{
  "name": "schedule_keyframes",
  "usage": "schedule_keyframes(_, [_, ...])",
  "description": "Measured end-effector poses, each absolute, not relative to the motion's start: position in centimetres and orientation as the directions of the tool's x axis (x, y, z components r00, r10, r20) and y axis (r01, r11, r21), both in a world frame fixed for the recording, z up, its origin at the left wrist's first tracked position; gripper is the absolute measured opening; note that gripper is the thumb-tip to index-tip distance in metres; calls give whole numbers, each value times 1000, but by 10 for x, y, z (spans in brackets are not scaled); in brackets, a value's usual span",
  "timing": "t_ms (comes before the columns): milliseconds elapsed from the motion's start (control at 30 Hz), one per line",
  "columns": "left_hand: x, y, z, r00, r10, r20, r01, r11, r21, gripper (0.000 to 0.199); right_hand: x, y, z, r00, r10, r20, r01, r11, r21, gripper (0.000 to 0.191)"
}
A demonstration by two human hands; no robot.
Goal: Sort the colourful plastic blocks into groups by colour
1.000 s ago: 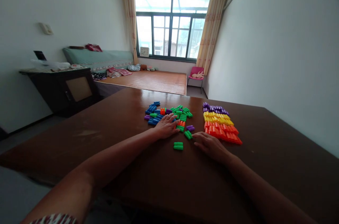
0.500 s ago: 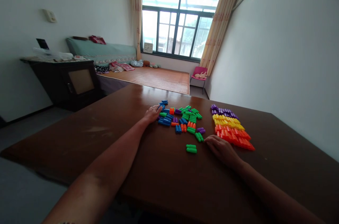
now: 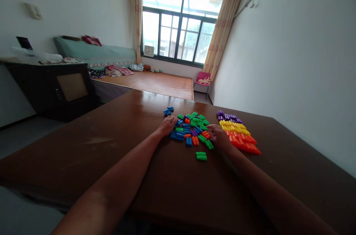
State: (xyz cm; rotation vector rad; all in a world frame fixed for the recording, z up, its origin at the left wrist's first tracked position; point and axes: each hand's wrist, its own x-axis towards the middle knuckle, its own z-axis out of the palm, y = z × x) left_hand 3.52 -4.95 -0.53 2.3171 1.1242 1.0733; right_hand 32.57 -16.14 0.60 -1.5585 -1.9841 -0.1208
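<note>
A mixed pile of small blue, green, orange and purple plastic pieces lies mid-table. My left hand [image 3: 168,124] rests at the pile's left edge against blue pieces [image 3: 178,135]; its fingertips are too small to read. At the right edge my right hand [image 3: 218,135] reaches over the pile beside green pieces [image 3: 204,128]; whether it grips one is unclear. A green pair [image 3: 201,156] lies alone nearer me. Blue pieces [image 3: 168,111] sit beyond my left hand. To the right are rows of purple [image 3: 230,118], yellow [image 3: 234,127] and orange pieces [image 3: 241,141].
The brown table [image 3: 111,146] spreads around the pieces. Behind it stand a bed with a mat [image 3: 161,83], a dark cabinet [image 3: 47,86] at the left and a pink chair [image 3: 203,78] near the window.
Both hands have moved inward around the pile, the right one also farther forward. Pieces at the left and right of the pile have shifted toward its middle. The view has turned slightly right.
</note>
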Motion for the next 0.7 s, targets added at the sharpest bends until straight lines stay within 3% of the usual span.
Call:
schedule_keyframes(133, [25,-42,-3,293,836,465,532,-546,647,47,317,-123,4,-20,921,389,933,157,-323,26])
schedule_keyframes(267, [21,-37,-5,261,879,398,520,-476,710,50,315,-115,-2,26,936,351,888,139,-438,19])
schedule_keyframes(500, [22,-44,0,364,865,346,549,-499,670,53,309,-123,-8,-2,903,430,729,296,-618,21])
schedule_keyframes(700, [21,-52,9,380,875,301,578,-478,661,51,291,-139,2,-129,859,495,691,436,-577,21])
